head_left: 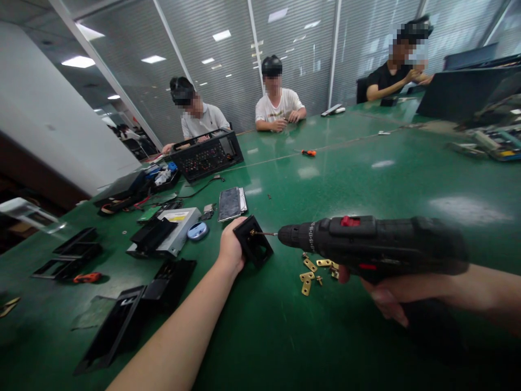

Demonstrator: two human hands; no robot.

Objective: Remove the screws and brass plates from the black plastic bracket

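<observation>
My left hand (233, 247) grips a small black plastic frame (260, 251) and holds it tilted above the green table. Wrapped round the handle of a black cordless drill (350, 241) is my right hand (386, 301). The drill points left, and its thin bit (268, 233) reaches a brass-coloured spot on the frame's face. Whether the bit sits in a screw there is too small to tell. Below the chuck lie several brass plates (310, 265) with holes, and a small screw (319, 281) beside them.
Left of my arm are black plastic trays (122, 320), an optical drive (179, 231), a blue round object (197, 231) and an orange-handled tool (87, 277). A phone-like slab (230, 204) and an orange screwdriver (308, 153) lie farther off. Three people sit across the table, one behind a black case (209, 155).
</observation>
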